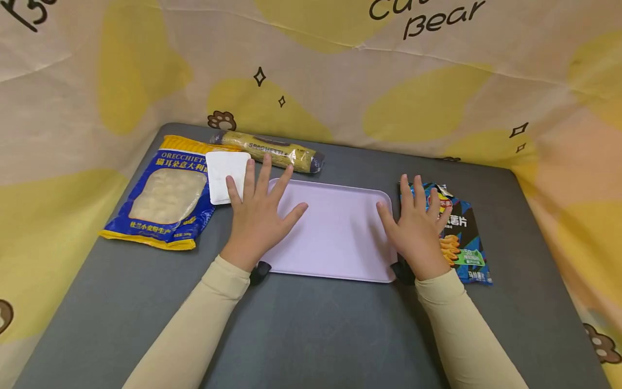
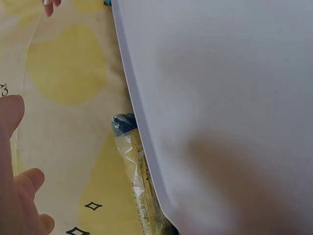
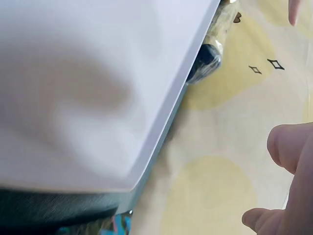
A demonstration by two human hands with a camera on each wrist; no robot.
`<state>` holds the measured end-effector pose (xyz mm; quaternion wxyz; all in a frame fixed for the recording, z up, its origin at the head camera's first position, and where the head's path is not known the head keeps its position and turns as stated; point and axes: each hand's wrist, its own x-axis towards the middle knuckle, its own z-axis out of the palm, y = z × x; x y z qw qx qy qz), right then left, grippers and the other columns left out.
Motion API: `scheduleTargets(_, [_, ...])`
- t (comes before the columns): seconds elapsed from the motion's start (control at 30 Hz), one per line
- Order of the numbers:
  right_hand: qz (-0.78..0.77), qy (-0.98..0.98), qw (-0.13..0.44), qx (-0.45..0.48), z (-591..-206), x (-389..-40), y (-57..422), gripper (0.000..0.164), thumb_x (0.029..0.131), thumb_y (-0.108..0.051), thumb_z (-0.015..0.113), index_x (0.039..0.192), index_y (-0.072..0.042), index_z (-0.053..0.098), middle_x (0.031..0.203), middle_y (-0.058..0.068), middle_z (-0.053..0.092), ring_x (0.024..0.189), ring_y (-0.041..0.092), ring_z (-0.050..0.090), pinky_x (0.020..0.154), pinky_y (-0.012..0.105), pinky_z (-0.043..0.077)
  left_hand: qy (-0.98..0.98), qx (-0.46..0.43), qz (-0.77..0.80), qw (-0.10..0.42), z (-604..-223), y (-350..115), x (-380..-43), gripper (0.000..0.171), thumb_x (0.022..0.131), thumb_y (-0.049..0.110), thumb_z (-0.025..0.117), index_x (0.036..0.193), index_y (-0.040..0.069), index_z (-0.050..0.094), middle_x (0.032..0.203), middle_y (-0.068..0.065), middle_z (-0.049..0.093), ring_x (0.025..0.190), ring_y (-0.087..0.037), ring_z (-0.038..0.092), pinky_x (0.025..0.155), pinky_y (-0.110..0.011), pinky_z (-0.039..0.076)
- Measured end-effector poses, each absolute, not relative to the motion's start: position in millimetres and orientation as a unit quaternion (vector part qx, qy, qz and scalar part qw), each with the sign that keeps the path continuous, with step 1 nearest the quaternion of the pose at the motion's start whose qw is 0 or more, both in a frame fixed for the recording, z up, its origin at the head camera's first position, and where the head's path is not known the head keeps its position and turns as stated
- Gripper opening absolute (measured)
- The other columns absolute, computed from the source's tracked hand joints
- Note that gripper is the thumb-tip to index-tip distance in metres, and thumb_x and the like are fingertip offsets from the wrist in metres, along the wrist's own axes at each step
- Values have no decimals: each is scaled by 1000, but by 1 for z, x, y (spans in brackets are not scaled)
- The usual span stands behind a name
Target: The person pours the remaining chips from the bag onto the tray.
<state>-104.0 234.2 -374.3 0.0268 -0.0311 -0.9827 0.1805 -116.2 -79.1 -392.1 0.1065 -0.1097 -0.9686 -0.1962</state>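
Observation:
Both hands hover palm down with fingers spread, holding nothing. My left hand [image 1: 259,224] is over the left end of a pale lilac tray [image 1: 335,232], its fingertips overlapping a small white square packet [image 1: 224,186] in the head view. Above the tray's right edge, my right hand [image 1: 419,235] covers part of a dark blue bag of potato chips [image 1: 461,216]. In the left wrist view the thumb and fingertips [image 2: 32,181] show at the left, apart from the tray. The right wrist view has the right thumb [image 3: 291,147] at its right edge.
A blue and yellow bag of orecchiette pasta [image 1: 165,197] lies at the left, partly under the white packet. Behind the tray lies a clear pack of spaghetti [image 1: 272,151]. The grey table [image 1: 311,335] is backed by a patterned cloth [image 1: 330,70].

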Motion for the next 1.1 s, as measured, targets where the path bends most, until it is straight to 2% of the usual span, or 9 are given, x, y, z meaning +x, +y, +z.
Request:
scheduleTargets(0.1, [178,-983,22,-36,-376,-100,241,89,105,-66,44,172,-19,9,177,17,0,156,55,-7,111,79,-15,-969,-110,-197,101,-391,-79,-112,83,99,70,56,168,29,34,178,-8,3,162,-39,-7,117,-69,-17])
scheduleTargets(0.23, [174,-984,23,-39,-375,-93,246,88,106,-63,45,172,-18,9,177,18,1,156,55,-8,112,79,-13,-972,-105,-196,81,-389,-81,-103,83,99,71,55,167,29,36,178,-9,3,162,-36,-12,117,-68,-19])
scheduleTargets(0.5, [170,-984,29,-33,-372,-80,257,89,105,-63,44,172,-17,7,176,20,2,157,53,-7,112,80,-12,-978,-93,-183,45,-389,-89,-86,83,99,69,56,168,27,36,178,-12,5,161,-39,-12,116,-69,-21])
scheduleTargets(0.87, [163,-986,22,-23,-370,-57,273,89,105,-57,51,172,-15,9,176,23,4,156,56,-5,113,80,-11,-972,-110,-206,-18,-396,-88,-68,85,97,71,57,168,30,34,178,-12,2,160,-43,-12,117,-72,-15])
scheduleTargets(1.1, [156,-987,15,-24,-374,-52,276,90,105,-53,55,172,-14,10,176,22,4,154,58,-3,112,82,-8,-972,-111,-205,-32,-397,-89,-58,85,97,70,60,168,31,33,178,-12,1,160,-42,-11,118,-73,-10])
